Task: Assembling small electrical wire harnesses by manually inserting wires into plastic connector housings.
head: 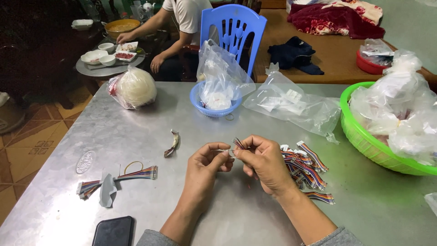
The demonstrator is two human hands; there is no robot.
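Over the middle of the metal table (136,136), my left hand (207,164) and my right hand (264,161) meet fingertip to fingertip. Together they pinch a short multicoloured ribbon cable (237,143), whose striped end sticks up above my right fingers. A small white connector seems to sit between the fingertips. Just right of my right hand lies a pile of several similar ribbon cables (306,166) with white plugs.
A bundled ribbon cable (136,174) with a paper scrap lies at the left, a dark phone (114,231) at the near edge. A blue bowl (215,108) with bags, a clear bag (291,102), a green basket (364,136) and a round white bundle (135,86) stand farther back. A person sits behind.
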